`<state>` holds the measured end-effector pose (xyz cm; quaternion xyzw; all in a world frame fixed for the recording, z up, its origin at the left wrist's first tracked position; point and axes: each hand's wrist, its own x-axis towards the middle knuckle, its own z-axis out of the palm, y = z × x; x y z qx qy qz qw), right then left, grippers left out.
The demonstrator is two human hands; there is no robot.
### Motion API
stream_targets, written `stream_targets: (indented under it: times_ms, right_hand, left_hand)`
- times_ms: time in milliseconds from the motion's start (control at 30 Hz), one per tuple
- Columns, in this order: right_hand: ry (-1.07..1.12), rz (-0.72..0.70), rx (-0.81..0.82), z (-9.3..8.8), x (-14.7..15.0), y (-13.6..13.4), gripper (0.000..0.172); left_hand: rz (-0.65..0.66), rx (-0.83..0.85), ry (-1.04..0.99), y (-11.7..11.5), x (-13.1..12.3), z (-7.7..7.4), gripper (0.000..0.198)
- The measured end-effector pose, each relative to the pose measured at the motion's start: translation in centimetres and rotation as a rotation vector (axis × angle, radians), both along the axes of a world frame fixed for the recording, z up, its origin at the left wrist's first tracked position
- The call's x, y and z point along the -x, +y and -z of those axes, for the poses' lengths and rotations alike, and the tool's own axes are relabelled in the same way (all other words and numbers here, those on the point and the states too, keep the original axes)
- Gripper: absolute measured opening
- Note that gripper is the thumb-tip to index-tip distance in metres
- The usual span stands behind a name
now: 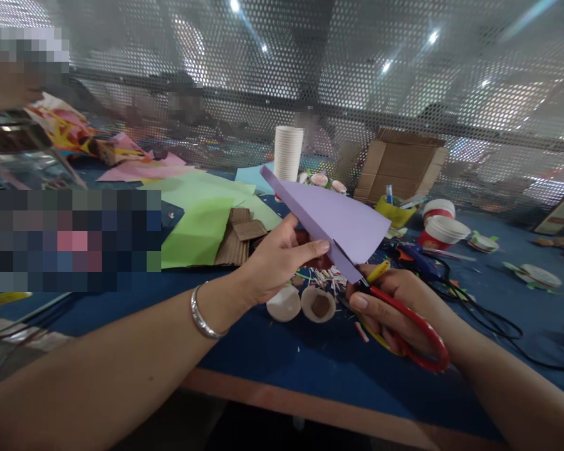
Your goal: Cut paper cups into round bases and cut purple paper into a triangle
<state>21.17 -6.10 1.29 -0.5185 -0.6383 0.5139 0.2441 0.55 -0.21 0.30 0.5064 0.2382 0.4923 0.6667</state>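
A folded sheet of purple paper (343, 216) is pinched between the thumb and fingers of my left hand (286, 257). My right hand (399, 297) is closed around scissors with red handles (427, 341); their blades lie at the paper's lower edge, cutting along a strip of it. Something yellow and stick-like (378, 271) shows by my right fingers; whether I hold it I cannot tell. Below my hands, two small white cup bottoms (283, 305) rest on the blue table, one with a brown piece (320, 306) inside. Paper scraps (326, 279) are scattered behind them.
Green paper sheets (202, 232) and cardboard pieces (237, 235) lie left of centre. Behind stand a stack of white paper cups (288, 153) and a cardboard box (399, 163). To the right are red-and-white cups (444, 232) and a black cable (498, 319). Another person is at far left.
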Motion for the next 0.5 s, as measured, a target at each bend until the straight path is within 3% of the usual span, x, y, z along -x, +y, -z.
stream_targets:
  times_ms: [200,500]
  right_hand:
    - [-0.067,-0.003,0.003,-0.12,0.15,0.0,0.038]
    - [0.0,0.025,0.039,0.28,0.24,0.09,0.039]
  left_hand:
    - [0.006,-0.017,0.034,-0.14,0.15,-0.17,0.045]
    - [0.003,-0.029,0.02,-0.11,0.3,-0.14,0.041]
